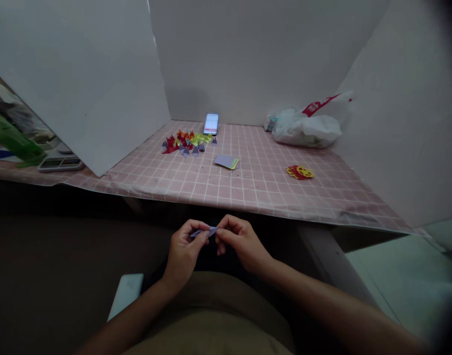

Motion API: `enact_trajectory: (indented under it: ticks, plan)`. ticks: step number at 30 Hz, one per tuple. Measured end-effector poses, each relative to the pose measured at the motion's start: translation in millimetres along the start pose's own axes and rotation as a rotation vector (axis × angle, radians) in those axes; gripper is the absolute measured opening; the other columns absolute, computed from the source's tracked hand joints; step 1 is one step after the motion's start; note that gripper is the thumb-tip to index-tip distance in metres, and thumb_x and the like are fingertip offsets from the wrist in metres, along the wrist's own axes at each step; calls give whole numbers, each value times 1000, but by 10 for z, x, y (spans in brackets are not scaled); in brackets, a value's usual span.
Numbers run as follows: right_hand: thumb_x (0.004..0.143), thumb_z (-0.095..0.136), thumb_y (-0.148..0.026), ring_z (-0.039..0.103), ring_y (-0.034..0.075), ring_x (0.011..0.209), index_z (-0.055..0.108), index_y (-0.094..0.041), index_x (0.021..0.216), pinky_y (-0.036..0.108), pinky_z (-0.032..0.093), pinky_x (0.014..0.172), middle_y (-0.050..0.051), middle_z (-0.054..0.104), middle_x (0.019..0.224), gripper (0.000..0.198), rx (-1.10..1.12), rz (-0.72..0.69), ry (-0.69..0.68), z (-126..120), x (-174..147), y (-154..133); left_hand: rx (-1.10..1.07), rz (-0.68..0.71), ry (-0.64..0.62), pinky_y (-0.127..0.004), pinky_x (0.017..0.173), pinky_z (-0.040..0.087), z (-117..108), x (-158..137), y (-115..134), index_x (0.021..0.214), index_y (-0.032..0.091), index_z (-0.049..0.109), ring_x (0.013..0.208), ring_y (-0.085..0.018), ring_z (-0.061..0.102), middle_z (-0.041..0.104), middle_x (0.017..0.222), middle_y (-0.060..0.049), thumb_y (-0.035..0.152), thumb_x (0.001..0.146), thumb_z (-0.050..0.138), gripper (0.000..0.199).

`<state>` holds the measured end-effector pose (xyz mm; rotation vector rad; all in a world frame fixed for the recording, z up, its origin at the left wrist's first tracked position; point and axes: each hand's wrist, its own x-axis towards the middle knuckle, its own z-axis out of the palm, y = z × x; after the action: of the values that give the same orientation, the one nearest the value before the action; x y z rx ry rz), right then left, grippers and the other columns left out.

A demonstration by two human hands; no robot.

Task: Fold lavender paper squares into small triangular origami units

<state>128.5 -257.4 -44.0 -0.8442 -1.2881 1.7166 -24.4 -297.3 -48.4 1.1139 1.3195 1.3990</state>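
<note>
A small piece of folded purple paper (212,230) is held between my two hands, over my lap and just short of the table's front edge. My left hand (186,249) pinches its left part between thumb and fingers. At the paper's right end, my right hand (240,241) grips it with thumb and forefinger. The fingertips hide part of the folds. Beyond the hands, a stack of purple and yellow-green paper sheets (226,161) lies on the table. Farther back to the left is a cluster of small folded paper figures (187,142) in red, orange, yellow and purple.
A lit phone (211,124) leans near the back panel. Red and yellow cut-out shapes (300,172) lie right of the sheets. A white plastic bag (307,129) sits at back right. White panels (248,59) border the pink checked tabletop (262,185). A pale flat object (125,295) is beside my left forearm.
</note>
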Motion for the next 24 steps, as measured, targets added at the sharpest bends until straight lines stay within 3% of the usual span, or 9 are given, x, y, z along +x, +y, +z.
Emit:
enact_trajectory:
  ticks: [14,24]
  plan:
    - [78,69,-21,56,9,46,58,-18,69,22,46,49,-4,64,60,14,79,31,10,23,-15,-17,-3,16,0,-25,61,48,-13,-28,7,78,17,67,61,-13,60,66,65,1,26,77,70,10]
    - [84,67,-30,58,9,51,62,-17,78,24,46,53,-2,64,67,15,-52,-17,-39,-40,-5,-3,64,16,18,-24,59,46,-2,-37,31,77,17,68,60,-13,57,64,64,1,27,77,69,10]
